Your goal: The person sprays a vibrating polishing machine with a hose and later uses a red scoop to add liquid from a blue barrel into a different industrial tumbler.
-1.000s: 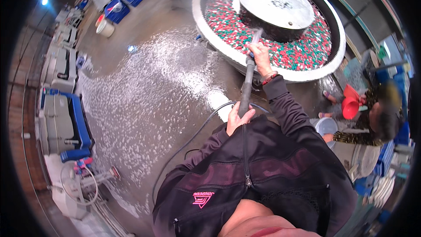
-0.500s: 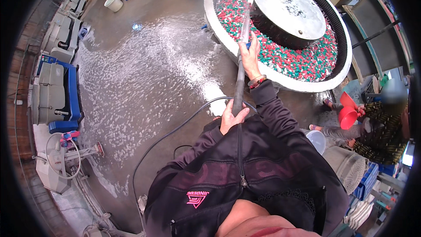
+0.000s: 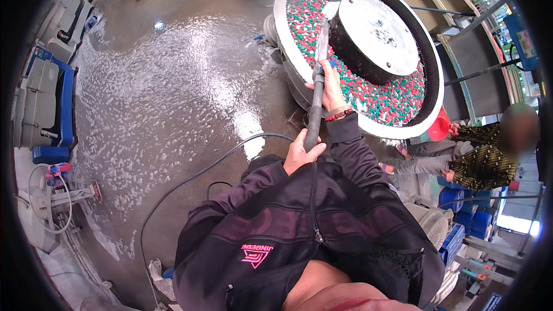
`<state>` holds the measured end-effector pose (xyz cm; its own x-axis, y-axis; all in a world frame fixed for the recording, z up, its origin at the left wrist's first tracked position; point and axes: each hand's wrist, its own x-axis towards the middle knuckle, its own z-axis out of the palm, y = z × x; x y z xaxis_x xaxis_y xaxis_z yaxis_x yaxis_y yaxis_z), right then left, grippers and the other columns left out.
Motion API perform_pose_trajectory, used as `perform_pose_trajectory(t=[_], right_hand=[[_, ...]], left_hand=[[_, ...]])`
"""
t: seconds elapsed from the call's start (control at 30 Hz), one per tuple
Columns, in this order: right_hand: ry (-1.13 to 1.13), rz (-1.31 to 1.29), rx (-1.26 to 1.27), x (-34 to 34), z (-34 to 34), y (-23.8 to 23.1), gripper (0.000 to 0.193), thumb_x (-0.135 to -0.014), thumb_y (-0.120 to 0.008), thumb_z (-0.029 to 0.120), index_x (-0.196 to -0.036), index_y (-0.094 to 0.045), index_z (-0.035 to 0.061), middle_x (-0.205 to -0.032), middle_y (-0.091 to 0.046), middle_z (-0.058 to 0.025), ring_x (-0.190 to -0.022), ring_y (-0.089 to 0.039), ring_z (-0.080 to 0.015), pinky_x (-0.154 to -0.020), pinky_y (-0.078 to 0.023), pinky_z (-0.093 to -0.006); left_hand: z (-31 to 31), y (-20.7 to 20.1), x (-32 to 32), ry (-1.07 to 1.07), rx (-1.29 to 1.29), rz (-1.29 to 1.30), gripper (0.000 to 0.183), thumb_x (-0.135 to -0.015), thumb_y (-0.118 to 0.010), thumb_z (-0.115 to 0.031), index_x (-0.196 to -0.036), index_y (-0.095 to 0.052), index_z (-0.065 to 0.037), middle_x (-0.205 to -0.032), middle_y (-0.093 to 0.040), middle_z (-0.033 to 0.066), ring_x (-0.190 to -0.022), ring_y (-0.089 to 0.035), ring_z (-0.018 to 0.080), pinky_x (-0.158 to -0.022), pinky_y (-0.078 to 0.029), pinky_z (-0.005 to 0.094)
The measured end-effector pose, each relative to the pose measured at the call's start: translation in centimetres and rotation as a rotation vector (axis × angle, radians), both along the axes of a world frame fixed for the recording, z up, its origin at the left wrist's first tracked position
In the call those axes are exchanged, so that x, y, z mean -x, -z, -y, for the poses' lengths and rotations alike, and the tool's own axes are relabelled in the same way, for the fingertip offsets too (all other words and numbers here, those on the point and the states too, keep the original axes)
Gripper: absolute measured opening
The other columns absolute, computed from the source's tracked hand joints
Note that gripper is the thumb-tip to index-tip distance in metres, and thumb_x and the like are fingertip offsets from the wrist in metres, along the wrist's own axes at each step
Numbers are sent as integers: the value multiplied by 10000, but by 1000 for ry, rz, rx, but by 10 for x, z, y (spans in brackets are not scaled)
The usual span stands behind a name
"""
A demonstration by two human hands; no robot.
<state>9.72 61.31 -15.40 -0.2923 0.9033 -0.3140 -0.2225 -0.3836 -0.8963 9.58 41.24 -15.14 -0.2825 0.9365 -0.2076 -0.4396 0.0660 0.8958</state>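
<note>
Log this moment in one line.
left hand: holds dark tube; right hand: holds same tube; water: running into tub; tub: red, green, white pieces

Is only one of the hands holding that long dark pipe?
No, the left hand holds the dark pipe near its lower end, while the right hand grips it farther up.

Pipe point(image 3: 315, 112): dark grey. Tub rim point(image 3: 403, 131): white. Pellets point(image 3: 371, 98): mixed red, green and white. Jacket point(image 3: 357, 196): black, with pink chest emblem point(image 3: 254, 256). Co-worker's top point(image 3: 487, 167): yellow-patterned black. Container point(image 3: 439, 127): red.
</note>
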Motion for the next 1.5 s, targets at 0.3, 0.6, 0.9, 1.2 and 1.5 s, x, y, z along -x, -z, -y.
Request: perform_pose_trajectory(t=[0.3,0.6,0.9,1.2,1.5], right_hand=[[-61,-27,-23,13,-11,4,246,-757,-607,314,-875,-498,127,-740,-411,26,-636,-452,-76,-539,-536,-362],[-43,-71,-72,10,-14,5,214,-776,-585,281,-869,-507,105,-734,-448,20,-639,-481,-74,-523,-547,-354],[44,44,45,-20,-16,27,346,-729,-603,349,-924,-456,104,-728,-410,12,-606,-452,-83,-473,-513,-292],[139,68,35,-89,-12,33,411,-734,-576,410,-963,-437,98,-753,-423,-8,-606,-462,-110,-460,-442,-287],[228,-5,37,-138,-8,40,364,-753,-580,377,-955,-448,104,-750,-424,5,-618,-450,-93,-442,-437,-250]], left_hand=[[-7,16,20,40,-34,-19,211,-761,-627,-102,-882,-458,-68,-627,-467,-31,-507,-415,29,-456,-326,186],[-12,18,29,88,-31,-14,200,-756,-628,-85,-862,-458,-75,-627,-461,-42,-510,-408,27,-464,-326,185],[-19,24,6,149,-1,150,195,-760,-614,-48,-854,-445,-72,-596,-437,-36,-465,-371,27,-423,-278,184],[-28,21,-26,286,83,98,197,-754,-618,-70,-854,-449,-70,-612,-448,-40,-474,-386,21,-430,-308,176],[-28,17,-64,338,108,-44,180,-759,-603,-73,-844,-445,-63,-589,-451,-23,-469,-406,41,-427,-323,193]])
